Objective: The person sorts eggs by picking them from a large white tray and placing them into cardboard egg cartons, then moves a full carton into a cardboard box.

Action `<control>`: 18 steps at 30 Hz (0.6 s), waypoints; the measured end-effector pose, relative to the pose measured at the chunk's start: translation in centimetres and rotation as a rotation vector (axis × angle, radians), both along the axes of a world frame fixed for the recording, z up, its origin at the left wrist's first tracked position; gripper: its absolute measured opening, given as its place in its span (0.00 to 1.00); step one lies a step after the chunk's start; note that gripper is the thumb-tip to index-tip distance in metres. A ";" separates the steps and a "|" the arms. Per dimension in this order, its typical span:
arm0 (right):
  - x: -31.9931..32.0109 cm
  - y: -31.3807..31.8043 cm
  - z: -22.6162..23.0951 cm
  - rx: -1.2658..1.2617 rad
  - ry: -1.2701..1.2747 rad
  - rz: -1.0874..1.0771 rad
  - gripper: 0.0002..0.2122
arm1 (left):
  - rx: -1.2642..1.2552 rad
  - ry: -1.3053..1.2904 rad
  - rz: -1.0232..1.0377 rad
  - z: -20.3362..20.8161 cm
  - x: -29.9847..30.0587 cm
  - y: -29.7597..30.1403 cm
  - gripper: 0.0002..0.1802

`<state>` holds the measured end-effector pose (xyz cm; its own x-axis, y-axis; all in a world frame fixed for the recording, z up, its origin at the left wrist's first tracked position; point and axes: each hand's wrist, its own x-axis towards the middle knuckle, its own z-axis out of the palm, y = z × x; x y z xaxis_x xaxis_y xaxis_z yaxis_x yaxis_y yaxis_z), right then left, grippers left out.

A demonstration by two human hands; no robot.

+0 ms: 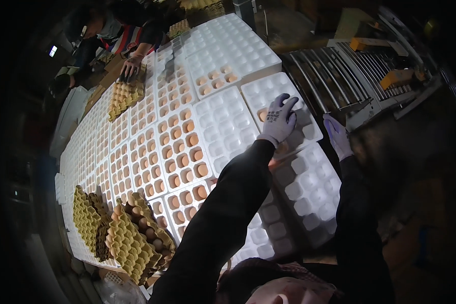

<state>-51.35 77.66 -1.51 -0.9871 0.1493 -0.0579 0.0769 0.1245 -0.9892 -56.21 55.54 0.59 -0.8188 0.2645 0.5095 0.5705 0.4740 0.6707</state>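
Observation:
My left hand [279,120], in a pale glove with dark print, lies over a white foam egg tray [265,87] at the right side of the table. Its fingers are apart and bent down toward the cells; I see nothing held in them. One brown egg [262,115] shows in a cell beside that hand. My right hand [338,137], also gloved, is just off the tray's right corner with its fingers stretched out. Whether it touches the tray edge I cannot tell. White foam trays with bare cells [224,126] lie to the left and in front [309,190].
Many foam trays filled with brown eggs [180,147] cover the table leftward. Pulp cartons [131,238] with eggs are stacked at the near left. Across the table, another person's hand [131,66] rests on a pulp carton [124,96]. A roller conveyor [334,76] stands at the far right.

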 end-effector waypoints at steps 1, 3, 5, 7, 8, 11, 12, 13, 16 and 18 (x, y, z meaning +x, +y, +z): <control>0.1 1.0 -0.6 0.018 0.008 0.020 0.15 | -0.195 -0.004 -0.025 -1.2 -0.6 0.6 0.24; -0.5 2.5 -2.8 -0.289 0.064 0.041 0.19 | -0.489 -0.059 -0.049 -2.5 -1.3 2.4 0.29; 0.6 -5.5 -3.4 0.129 -0.060 0.260 0.23 | -0.641 -0.321 0.028 -5.4 2.5 -4.1 0.34; 1.0 -4.0 -4.3 0.250 0.027 0.269 0.24 | -0.503 -0.307 0.025 -3.1 5.3 -3.6 0.37; 1.4 -0.8 -4.7 0.259 0.062 0.187 0.24 | -0.382 -0.195 0.016 -1.4 6.4 -1.5 0.35; 2.0 0.9 -8.4 0.142 0.077 0.135 0.24 | -0.137 -0.361 -0.014 2.5 13.0 -6.6 0.31; 2.0 1.1 -9.2 0.132 0.091 0.143 0.25 | -0.009 -0.420 -0.032 4.2 16.6 -9.7 0.30; 2.0 1.2 -10.1 0.120 0.105 0.142 0.25 | 0.037 -0.376 0.033 4.2 19.9 -12.3 0.28; 1.5 -2.2 -7.4 0.904 0.100 0.139 0.28 | -0.017 -0.114 0.380 6.8 29.4 -22.5 0.24; 2.6 -10.8 -0.1 0.810 0.315 0.112 0.26 | 0.006 -0.160 0.637 8.5 33.7 -30.6 0.25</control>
<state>-48.70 66.89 -1.61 -0.9507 -0.0723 0.3015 -0.2397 0.7882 -0.5669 -22.52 24.96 9.06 -0.8799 -0.2998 0.3687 0.0725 0.6821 0.7277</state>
